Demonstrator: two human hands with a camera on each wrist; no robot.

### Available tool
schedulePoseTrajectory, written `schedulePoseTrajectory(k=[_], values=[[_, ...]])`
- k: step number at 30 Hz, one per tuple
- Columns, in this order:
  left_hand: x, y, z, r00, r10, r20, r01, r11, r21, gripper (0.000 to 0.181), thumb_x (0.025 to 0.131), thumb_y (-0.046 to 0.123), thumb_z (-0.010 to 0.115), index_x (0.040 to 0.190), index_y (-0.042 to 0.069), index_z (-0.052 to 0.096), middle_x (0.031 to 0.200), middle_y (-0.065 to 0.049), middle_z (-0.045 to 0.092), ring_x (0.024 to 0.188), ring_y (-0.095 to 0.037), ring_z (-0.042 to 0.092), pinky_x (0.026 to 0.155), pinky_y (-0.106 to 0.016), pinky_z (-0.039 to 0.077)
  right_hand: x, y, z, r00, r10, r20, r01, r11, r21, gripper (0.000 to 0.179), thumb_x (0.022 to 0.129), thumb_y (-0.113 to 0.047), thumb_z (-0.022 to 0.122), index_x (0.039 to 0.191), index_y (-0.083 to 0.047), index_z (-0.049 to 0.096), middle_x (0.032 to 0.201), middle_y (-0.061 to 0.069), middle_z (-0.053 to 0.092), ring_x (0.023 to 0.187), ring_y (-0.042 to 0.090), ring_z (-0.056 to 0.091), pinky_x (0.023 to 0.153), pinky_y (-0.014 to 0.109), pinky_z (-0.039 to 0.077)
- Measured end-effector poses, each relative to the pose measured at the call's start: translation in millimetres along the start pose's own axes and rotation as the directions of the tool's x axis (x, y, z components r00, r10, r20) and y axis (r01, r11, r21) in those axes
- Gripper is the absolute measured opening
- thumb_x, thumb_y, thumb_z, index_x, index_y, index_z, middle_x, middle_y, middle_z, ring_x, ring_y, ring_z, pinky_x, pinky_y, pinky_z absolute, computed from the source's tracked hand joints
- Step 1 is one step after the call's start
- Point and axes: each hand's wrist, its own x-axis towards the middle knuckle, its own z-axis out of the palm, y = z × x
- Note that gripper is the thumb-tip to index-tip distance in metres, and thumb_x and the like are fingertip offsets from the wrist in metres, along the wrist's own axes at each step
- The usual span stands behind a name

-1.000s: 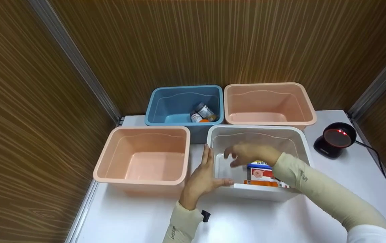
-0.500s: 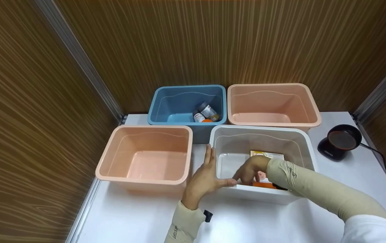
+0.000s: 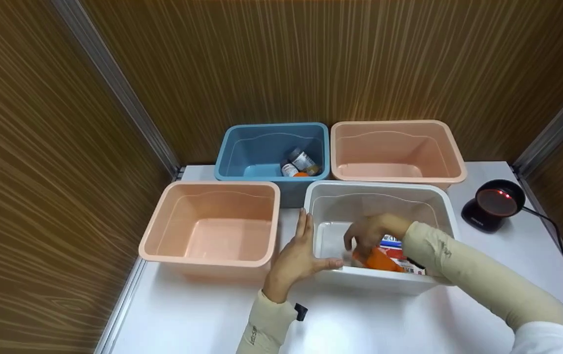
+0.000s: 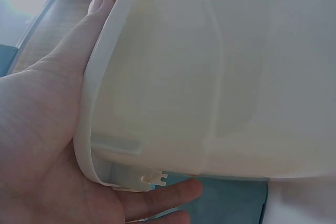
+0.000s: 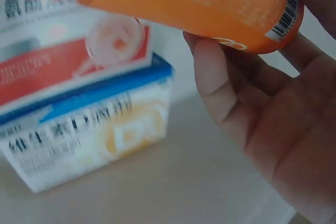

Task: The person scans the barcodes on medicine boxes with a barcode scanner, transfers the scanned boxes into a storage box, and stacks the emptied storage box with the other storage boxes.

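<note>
Orange bottle (image 5: 194, 3): right hand (image 3: 369, 232) pinches it, fingers downward; left hand (image 3: 294, 260) splays round white bin's (image 3: 374, 282) corner.

White table (image 3: 202, 314) | two peach bins (image 3: 232, 241) | blue bin (image 3: 264, 147) | white bin (image 3: 335, 209) | black device (image 3: 497, 201)

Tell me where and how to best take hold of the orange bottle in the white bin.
Grip the orange bottle by its rounded body near the barcode, probably from above: it stretches sideways, the white bin's walls surround it, and boxes lie by its other end.
</note>
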Motion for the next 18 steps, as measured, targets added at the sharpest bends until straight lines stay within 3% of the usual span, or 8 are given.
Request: schedulePoseTrajectory(k=[2,4,6,9,11,14,18], values=[[0.1,-0.2,-0.3,1.000,-0.004,0.005,0.004,1.000,-0.015,0.135,0.069,0.075,0.076,0.163,0.010,0.005,0.169,0.000,-0.011,0.125,-0.034,0.056,0.097,-0.042,0.051,-14.1,0,-9,0.992,-0.028,-0.121,0.025,0.999,-0.031,0.039,0.084,-0.013,0.080,0.120,-0.003,0.068,0.102,0.007,0.067,0.085,0.023,0.063,0.084,0.045,0.057],[0.1,0.1,-0.6,1.000,-0.010,0.009,0.010,0.999,-0.034,0.135,0.068,0.075,0.077,0.163,0.010,0.005,0.169,-0.001,-0.011,0.129,-0.036,0.053,0.101,-0.044,0.048,-29.5,0,-17,0.966,-0.035,-0.257,0.021,0.998,-0.057,0.038,0.083,-0.014,0.081,0.119,-0.007,0.071,0.103,0.006,0.068,0.087,0.024,0.063,0.085,0.046,0.057],[0.2,0.2,-0.6,1.000,-0.019,0.015,0.020,0.999,-0.050,0.135,0.068,0.074,0.077,0.163,0.011,0.005,0.169,-0.002,-0.011,0.132,-0.037,0.050,0.103,-0.045,0.046,-43.7,0,-23,0.908,-0.061,-0.415,-0.008,0.987,-0.163,0.035,0.081,-0.020,0.083,0.115,-0.015,0.075,0.103,0.001,0.067,0.088,0.023,0.061,0.086,0.045,0.055],[0.2,1.3,-0.9,0.999,-0.036,0.027,0.038,0.998,-0.057,0.135,0.068,0.074,0.077,0.164,0.012,0.005,0.169,0.000,-0.012,0.135,-0.037,0.048,0.105,-0.046,0.045,-61.8,2,-28,0.823,-0.071,-0.564,-0.026,0.987,-0.162,0.030,0.083,-0.021,0.082,0.112,-0.021,0.076,0.102,-0.002,0.066,0.087,0.022,0.058,0.083,0.041,0.054],[0.6,1.7,-0.5,0.999,-0.041,0.032,0.043,0.998,-0.054,0.135,0.068,0.074,0.077,0.164,0.012,0.005,0.169,-0.001,-0.012,0.135,-0.038,0.047,0.105,-0.046,0.044,-70.9,5,-29,0.783,-0.073,-0.618,0.002,0.993,-0.115,0.030,0.085,-0.020,0.078,0.115,-0.018,0.075,0.104,0.000,0.063,0.089,0.023,0.056,0.083,0.041,0.053],[1.3,2.7,-0.2,0.998,-0.043,0.040,0.045,0.998,-0.054,0.136,0.068,0.075,0.077,0.164,0.012,0.005,0.168,0.000,-0.013,0.137,-0.037,0.045,0.106,-0.045,0.043,-81.9,9,-29,0.758,-0.030,-0.652,0.102,0.992,0.074,0.031,0.089,-0.011,0.071,0.119,-0.010,0.069,0.106,0.007,0.062,0.090,0.026,0.057,0.082,0.041,0.053],[2.4,3.6,0.6,0.998,-0.052,0.045,0.054,0.998,-0.045,0.137,0.066,0.076,0.077,0.164,0.013,0.003,0.168,0.001,-0.015,0.139,-0.036,0.043,0.108,-0.044,0.041,-92.5,14,-29,0.707,0.008,-0.707,0.170,0.969,0.180,0.031,0.087,-0.006,0.070,0.116,-0.008,0.061,0.103,0.010,0.061,0.086,0.026,0.057,0.075,0.037,0.052]])
